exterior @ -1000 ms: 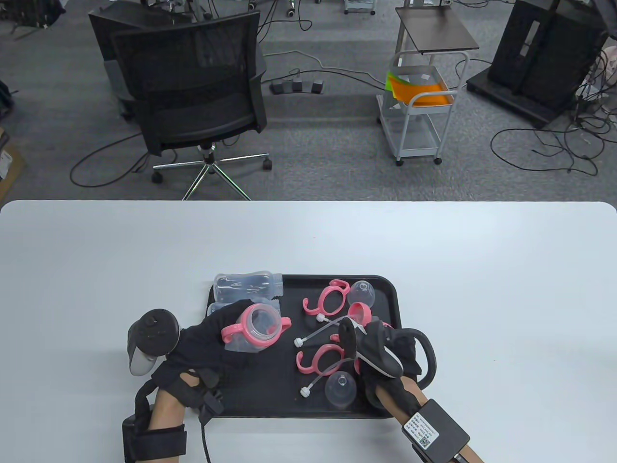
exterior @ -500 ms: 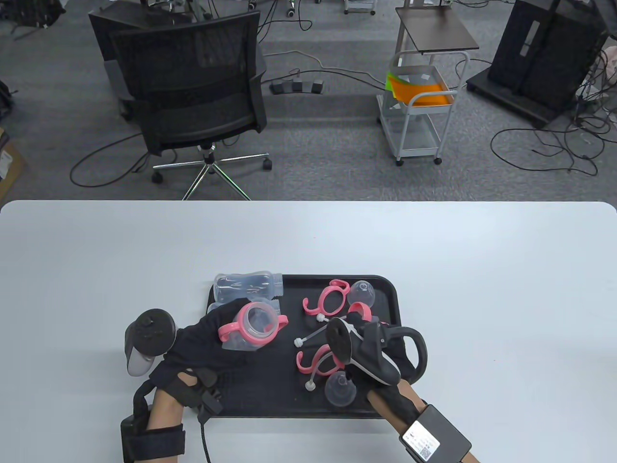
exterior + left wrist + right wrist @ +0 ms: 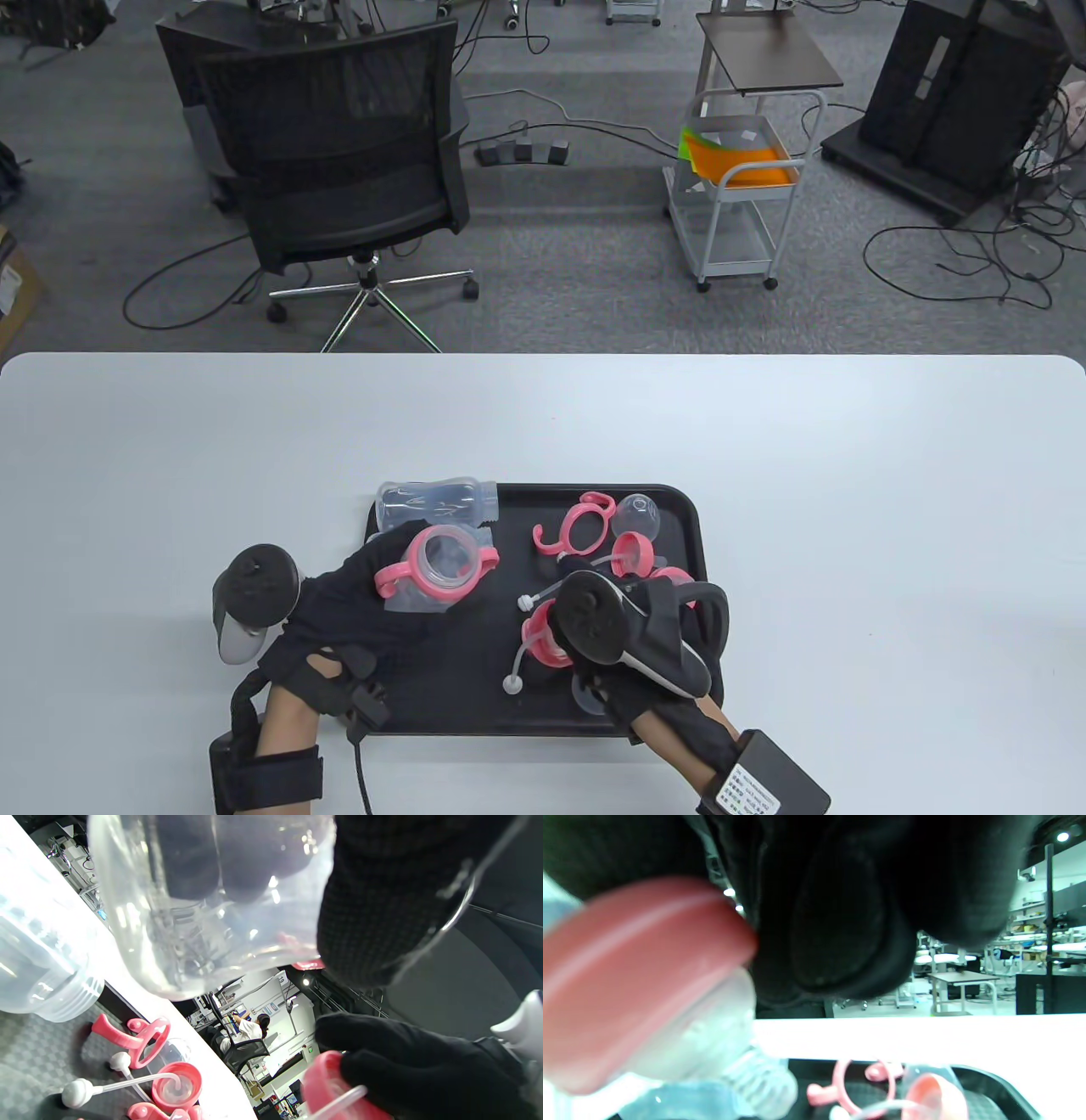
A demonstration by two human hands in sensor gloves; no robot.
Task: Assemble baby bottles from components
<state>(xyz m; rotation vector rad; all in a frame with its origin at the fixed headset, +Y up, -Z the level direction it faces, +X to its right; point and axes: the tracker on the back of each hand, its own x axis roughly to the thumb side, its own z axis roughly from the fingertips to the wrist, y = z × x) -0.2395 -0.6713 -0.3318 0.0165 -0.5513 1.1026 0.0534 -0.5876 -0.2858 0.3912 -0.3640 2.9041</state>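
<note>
Left hand (image 3: pixel 356 607) is gripping the handled bottle (image 3: pixel 437 569) over the tray's (image 3: pixel 691 518) nine o'clock side. Right hand (image 3: pixel 653 624) is pinching a pink collar with straw (image 3: pixel 543 637) near centre. Capping step appears underway; next move likely calls for threading the straw into the mouth.

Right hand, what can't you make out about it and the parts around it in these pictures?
- Table view: the right hand has its fingers hidden under its tracker, so its grip on the pink collar is unseen.
- Right wrist view: the collar is a close blur; the glove blocks the upper frame.
- Table view: the clear dome on the tray is mostly covered by the hand.
- Left wrist view: the right hand is cut by the bottom edge.
</note>
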